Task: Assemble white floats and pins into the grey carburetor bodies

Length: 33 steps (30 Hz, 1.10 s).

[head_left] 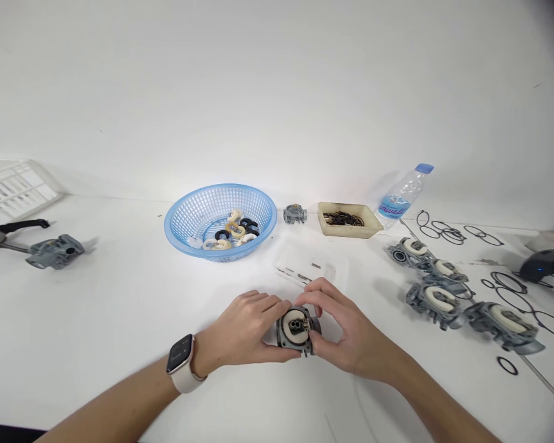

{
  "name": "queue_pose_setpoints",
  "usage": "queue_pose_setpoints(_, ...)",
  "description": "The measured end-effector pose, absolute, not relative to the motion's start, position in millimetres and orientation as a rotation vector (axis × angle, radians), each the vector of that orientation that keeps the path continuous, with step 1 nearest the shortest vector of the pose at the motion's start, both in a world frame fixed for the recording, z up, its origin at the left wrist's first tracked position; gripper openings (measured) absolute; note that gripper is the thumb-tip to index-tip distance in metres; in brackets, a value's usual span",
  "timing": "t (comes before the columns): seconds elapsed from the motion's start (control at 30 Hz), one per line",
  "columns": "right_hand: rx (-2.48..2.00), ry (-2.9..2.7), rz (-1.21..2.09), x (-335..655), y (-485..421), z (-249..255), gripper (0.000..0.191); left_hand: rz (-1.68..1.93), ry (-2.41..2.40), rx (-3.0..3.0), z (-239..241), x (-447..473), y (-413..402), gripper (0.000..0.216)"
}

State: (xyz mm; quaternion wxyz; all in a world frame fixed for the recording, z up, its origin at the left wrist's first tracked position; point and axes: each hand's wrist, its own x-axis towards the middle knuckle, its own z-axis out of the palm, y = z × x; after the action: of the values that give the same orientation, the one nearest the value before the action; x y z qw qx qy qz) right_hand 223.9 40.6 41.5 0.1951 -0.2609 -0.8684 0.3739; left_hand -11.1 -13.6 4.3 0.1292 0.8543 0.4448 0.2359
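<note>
A small grey metal carburetor body (296, 329) rests on the white table between both my hands. My left hand (244, 329), with a smartwatch (181, 362) on its wrist, grips the body's left side with curled fingers. My right hand (346, 332) holds its right side, thumb and forefinger pinched at the top edge over the round opening. Whether a small part sits in that pinch is hidden.
A blue basket (180, 221) of white and black rings stands behind. A clear tray (310, 266), a beige dish (367, 229) of black O-rings, a water bottle (402, 197), several carburetor bodies (436, 298) and loose O-rings (512, 284) lie right. A grey part (55, 251) lies left.
</note>
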Motion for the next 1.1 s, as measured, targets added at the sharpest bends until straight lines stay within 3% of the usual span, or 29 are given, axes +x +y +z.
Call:
queue_pose_setpoints(0.7,-0.627,-2.516,1.128,228.3,44.9,45.7,0.050,0.695,1.276,2.504,4.9,-10.5,-15.1,0.050)
queue_pose_setpoints(1.1,-0.705,-2.501,0.943,224.0,43.1,42.1,0.045,0.715,1.300,2.464,2.9,-9.0,-15.1,0.053)
